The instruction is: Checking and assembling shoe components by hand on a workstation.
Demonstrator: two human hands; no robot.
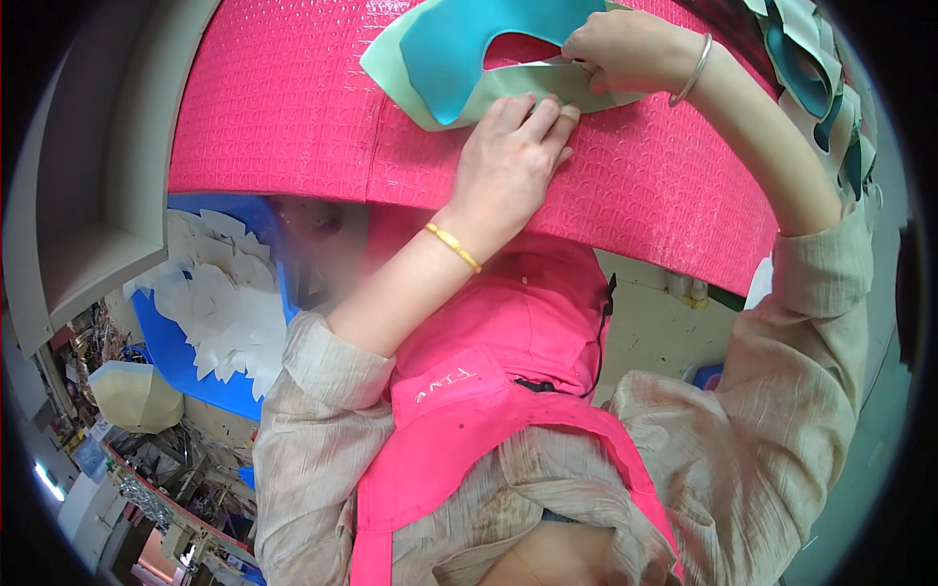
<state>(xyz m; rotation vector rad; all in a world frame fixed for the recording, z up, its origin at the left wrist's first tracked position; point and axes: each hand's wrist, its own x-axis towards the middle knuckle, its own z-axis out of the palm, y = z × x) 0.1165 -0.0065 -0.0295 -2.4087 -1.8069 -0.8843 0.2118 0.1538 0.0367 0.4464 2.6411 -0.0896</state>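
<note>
A curved teal piece of smooth sheet material lies on a larger pale green piece, both shaped around an opening. They rest on the pink quilted table cover. My left hand lies with its fingertips pressing on the near edge of the pale green piece, fingers partly spread. One of its fingertips has a pale wrap around it. At the right side of the opening, my right hand is closed, its fingers curled in a pinch at the pale green piece. Its fingertips are partly hidden.
A blue bin full of white cut pieces stands below the table at left. Beside it is a grey open-fronted cabinet. Teal and white pieces hang or lie stacked at the far right. I wear a pink apron.
</note>
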